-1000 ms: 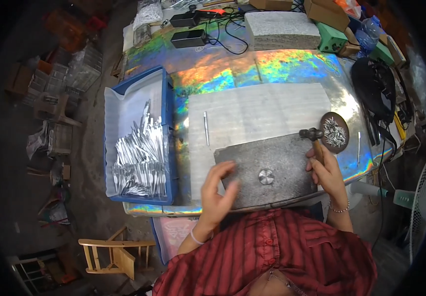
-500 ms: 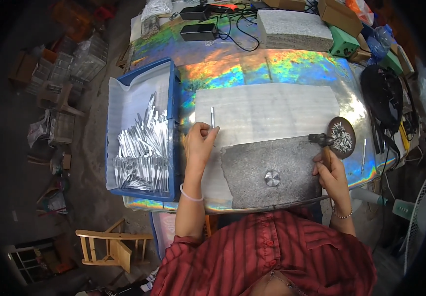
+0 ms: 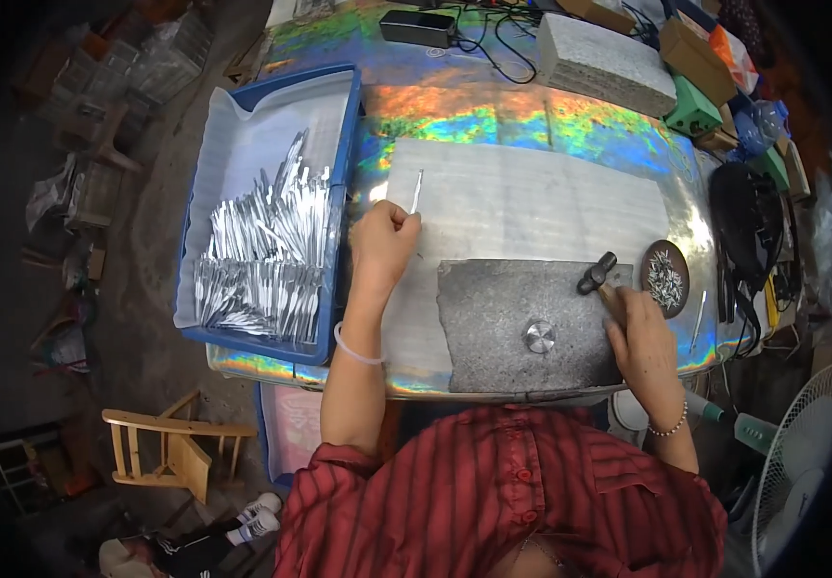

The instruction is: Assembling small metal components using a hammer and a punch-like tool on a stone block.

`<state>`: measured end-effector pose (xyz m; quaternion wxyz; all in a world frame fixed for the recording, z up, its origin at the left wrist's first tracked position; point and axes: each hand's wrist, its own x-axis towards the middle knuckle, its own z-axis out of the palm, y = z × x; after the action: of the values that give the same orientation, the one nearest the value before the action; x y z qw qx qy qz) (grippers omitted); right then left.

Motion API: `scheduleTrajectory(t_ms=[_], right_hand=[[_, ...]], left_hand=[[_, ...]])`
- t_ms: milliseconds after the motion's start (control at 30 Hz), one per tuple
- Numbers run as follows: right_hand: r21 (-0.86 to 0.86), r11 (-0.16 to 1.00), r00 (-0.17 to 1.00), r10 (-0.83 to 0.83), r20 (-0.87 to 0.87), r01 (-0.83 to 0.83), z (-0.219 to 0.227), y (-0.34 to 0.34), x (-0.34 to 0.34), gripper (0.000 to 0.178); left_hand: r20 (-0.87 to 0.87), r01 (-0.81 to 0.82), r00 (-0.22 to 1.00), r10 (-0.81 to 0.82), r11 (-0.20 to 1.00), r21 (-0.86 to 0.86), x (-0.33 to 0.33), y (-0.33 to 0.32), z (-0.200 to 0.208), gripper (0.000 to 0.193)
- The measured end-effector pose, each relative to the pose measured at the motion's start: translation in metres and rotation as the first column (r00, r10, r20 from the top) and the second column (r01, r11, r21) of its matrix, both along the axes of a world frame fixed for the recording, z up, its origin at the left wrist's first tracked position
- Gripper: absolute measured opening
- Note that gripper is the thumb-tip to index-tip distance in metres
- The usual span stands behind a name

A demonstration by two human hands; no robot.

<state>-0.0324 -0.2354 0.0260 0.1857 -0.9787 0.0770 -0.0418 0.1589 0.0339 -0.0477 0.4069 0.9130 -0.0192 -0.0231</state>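
A slim silver metal strip [image 3: 418,190] points away from me, pinched in the fingers of my left hand [image 3: 384,248], over white sheeting [image 3: 522,193]. My right hand [image 3: 649,352] is wrapped round the wooden handle of a small hammer [image 3: 597,274]. The dark hammer head hangs above the far right part of a rough grey slab [image 3: 483,299], apart from it as far as I can tell. On the slab rests a round shiny metal disc [image 3: 540,336]. A brown oval dish [image 3: 681,258] of small metal pins stands beyond my right hand.
Left of my left hand stands a blue tray [image 3: 337,207] piled with silver metal strips [image 3: 272,231]. Another thin strip [image 3: 699,320] lies right of the dish. Behind are a pale block [image 3: 604,67], a black box [image 3: 418,29] and cables. A fan [image 3: 801,482] stands at lower right.
The hammer has swung left from beside the dish to over the slab, and my right hand has turned with it. My left hand still holds the strip. The whole view has shifted somewhat.
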Motion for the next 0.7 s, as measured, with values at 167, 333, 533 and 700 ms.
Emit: scheduleTrajectory(t_ms=[167,333,533,700], right_hand=[[0.033,0.93,0.926,0.361,0.111,-0.367,0.057,0.016,0.039,0.037],[0.349,0.522,0.58,0.811,0.08,-0.778,0.018,0.081,0.154,0.015],[0.226,0.584,0.424,0.758,-0.495,-0.78,-0.039,0.143,0.212,0.018],[0.031,0.669,0.611,0.697,-0.375,-0.743,-0.058,0.147,0.204,0.017]], left_hand=[[-0.186,-0.065,0.978,-0.092,0.716,-0.695,-0.044,0.024,0.038,0.011],[-0.279,-0.217,0.928,-0.247,0.251,-0.943,-0.097,0.048,0.053,0.011],[-0.313,-0.253,0.935,-0.164,0.305,-0.918,-0.143,0.062,0.057,0.012],[-0.4,-0.338,0.913,-0.082,0.397,-0.853,-0.149,0.064,0.059,0.02]])
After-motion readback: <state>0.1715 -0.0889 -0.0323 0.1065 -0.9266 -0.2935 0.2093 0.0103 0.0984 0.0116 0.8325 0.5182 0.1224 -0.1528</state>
